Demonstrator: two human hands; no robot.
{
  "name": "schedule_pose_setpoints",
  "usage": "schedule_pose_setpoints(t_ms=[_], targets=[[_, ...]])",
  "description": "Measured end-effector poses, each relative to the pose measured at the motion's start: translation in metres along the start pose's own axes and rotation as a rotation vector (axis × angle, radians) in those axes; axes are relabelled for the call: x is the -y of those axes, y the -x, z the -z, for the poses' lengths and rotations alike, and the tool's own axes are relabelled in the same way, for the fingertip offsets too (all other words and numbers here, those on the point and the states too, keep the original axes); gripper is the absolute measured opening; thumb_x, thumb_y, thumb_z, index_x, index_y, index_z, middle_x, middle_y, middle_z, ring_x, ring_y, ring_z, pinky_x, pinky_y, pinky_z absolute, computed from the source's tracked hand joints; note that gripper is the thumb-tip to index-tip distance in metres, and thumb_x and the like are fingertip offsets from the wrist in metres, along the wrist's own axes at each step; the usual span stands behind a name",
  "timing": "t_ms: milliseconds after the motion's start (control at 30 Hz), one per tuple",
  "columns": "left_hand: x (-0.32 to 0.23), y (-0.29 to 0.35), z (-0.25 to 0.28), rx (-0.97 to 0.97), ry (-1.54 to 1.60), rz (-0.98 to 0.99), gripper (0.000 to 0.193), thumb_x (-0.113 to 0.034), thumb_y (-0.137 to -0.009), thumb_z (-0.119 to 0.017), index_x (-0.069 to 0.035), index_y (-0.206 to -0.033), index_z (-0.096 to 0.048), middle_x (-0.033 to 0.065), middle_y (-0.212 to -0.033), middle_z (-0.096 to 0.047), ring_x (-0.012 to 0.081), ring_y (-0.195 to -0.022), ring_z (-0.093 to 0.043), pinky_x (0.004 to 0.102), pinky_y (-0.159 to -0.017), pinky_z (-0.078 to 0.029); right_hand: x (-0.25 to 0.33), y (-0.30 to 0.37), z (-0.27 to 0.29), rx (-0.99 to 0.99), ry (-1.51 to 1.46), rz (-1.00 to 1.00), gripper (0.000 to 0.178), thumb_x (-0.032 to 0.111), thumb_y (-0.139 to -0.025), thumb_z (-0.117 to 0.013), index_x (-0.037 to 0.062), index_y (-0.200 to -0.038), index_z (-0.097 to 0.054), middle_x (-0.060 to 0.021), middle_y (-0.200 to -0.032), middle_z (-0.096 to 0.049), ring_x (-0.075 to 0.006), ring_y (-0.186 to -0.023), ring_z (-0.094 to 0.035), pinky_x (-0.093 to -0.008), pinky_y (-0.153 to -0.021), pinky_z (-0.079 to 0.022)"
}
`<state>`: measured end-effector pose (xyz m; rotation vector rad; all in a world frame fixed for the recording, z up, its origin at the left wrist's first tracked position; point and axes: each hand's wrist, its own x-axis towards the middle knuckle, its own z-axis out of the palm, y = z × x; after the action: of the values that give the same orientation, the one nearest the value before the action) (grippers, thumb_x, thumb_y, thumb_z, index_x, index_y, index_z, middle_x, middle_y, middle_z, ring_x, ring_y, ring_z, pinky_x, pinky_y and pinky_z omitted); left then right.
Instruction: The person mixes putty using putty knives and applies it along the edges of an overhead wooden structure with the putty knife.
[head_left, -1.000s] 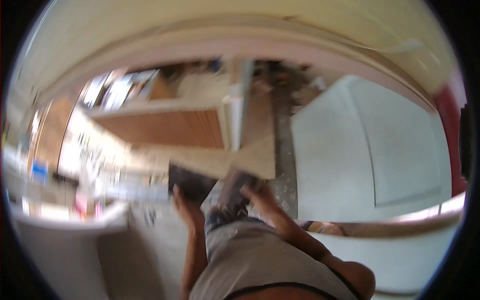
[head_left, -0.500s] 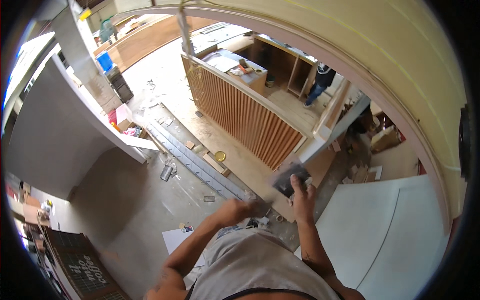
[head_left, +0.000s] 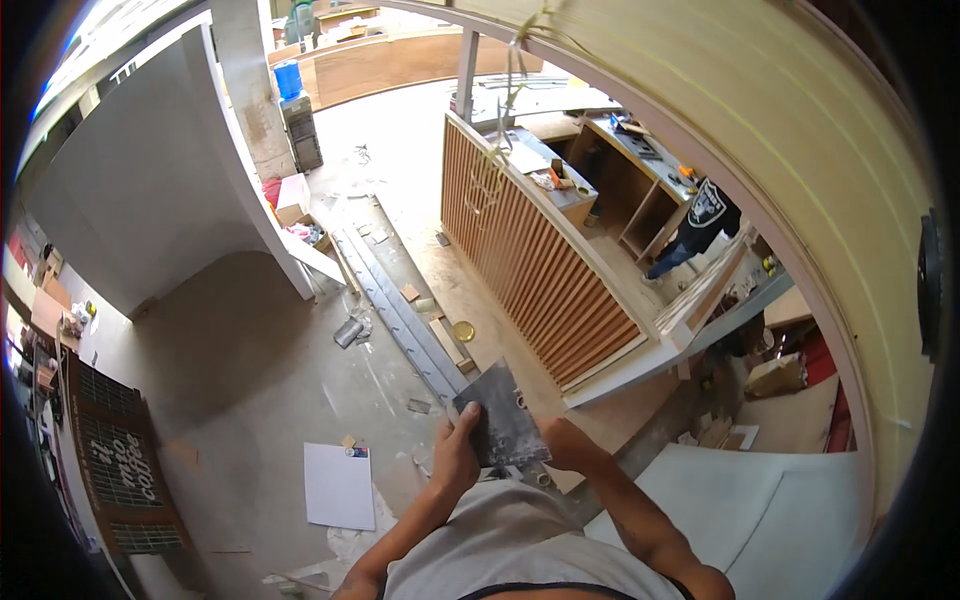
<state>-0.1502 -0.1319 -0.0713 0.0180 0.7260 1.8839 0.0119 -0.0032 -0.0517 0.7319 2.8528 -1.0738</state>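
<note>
1. Left hand (head_left: 455, 455): closed on the left edge of a flat grey board (head_left: 497, 417), thumb lying across its face.
2. Right hand (head_left: 560, 447): at the board's right lower edge, mostly hidden behind it; it appears to support the board from beneath, but whether its fingers are curled cannot be told.
3. Board: held in front of the chest between both hands, tilted, its surface smeared pale grey. It hangs high above the floor (head_left: 250, 380).
4. White sheet (head_left: 339, 485): lies flat on the floor below and to the left of the hands.
5. Metal rails (head_left: 395, 305): long grey strips laid side by side on the floor, running away from the hands, with wood offcuts and a small round tin (head_left: 464, 330) just beside them.
6. Slatted counter (head_left: 530, 270): a wooden front of upright slats, right of the rails, with clutter on its top.
7. Person (head_left: 695, 220): dark-clothed, bent over behind the counter.
8. White wall (head_left: 150, 190): a curved partition at the left.
9. Blue barrel (head_left: 287, 78): stands far off, beside a pillar (head_left: 245, 70).
</note>
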Motion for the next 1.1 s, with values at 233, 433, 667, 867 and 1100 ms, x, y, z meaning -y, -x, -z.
schedule_pose_setpoints(t_ms=[233, 433, 667, 867, 1100], targets=[[-0.017, -0.006, -0.002, -0.045, 0.109, -0.019, 0.039, -0.029, -0.097, -0.056, 0.001, -0.122, -0.054, 0.0101, -0.111, -0.064, 0.0209, -0.099, -0.064, 0.0355, -0.088, -0.053, 0.012, -0.026, -0.032, -0.887, -0.498, 0.306, 0.007, 0.005, -0.089, -0.061, 0.0015, -0.094, -0.064, -0.0094, -0.083, -0.064, -0.0148, -0.076, -0.059, -0.0313, -0.070, -0.049], [-0.026, -0.005, 0.002, 0.026, -0.082, 0.011, 0.033, -0.025, -0.096, -0.058, 0.000, -0.119, -0.057, 0.0076, -0.105, -0.066, 0.0177, -0.093, -0.065, 0.0320, -0.087, -0.052, 0.013, -0.030, -0.016, -0.265, -0.315, 0.135, 0.026, 0.011, -0.087, -0.066, -0.0044, -0.107, -0.064, -0.0188, -0.102, -0.068, -0.0303, -0.094, -0.067, -0.0372, -0.085, -0.051], [-0.012, -0.019, -0.003, -0.057, 0.017, -0.028, 0.034, -0.028, -0.098, -0.057, -0.001, -0.119, -0.057, 0.0079, -0.106, -0.066, 0.0183, -0.091, -0.065, 0.0323, -0.082, -0.054, 0.006, -0.046, -0.033, -0.575, -0.369, 0.282, 0.021, 0.012, -0.090, -0.066, -0.0024, -0.105, -0.064, -0.0129, -0.098, -0.069, -0.0270, -0.093, -0.065, -0.0358, -0.083, -0.051], [-0.001, -0.029, -0.034, -0.013, 0.066, -0.054, 0.039, -0.030, -0.098, -0.057, 0.001, -0.121, -0.056, 0.0087, -0.107, -0.067, 0.0172, -0.093, -0.065, 0.0320, -0.086, -0.053, -0.071, -0.051, -0.032, -0.408, -0.500, -0.032, 0.026, 0.020, -0.093, -0.062, -0.0025, -0.106, -0.062, -0.0117, -0.095, -0.068, -0.0217, -0.080, -0.064, -0.0370, -0.072, -0.052], [0.027, -0.055, -0.017, -0.172, 0.312, 0.082, 0.037, -0.028, -0.098, -0.056, -0.002, -0.123, -0.055, 0.0067, -0.102, -0.068, 0.0199, -0.092, -0.068, 0.0342, -0.083, -0.055, -0.060, -0.059, 0.015, 0.367, -2.369, 0.037, 0.042, 0.036, -0.103, -0.044, 0.0005, -0.121, -0.057, -0.0103, -0.073, -0.063, -0.0114, -0.047, -0.049, -0.0220, -0.041, -0.040]])
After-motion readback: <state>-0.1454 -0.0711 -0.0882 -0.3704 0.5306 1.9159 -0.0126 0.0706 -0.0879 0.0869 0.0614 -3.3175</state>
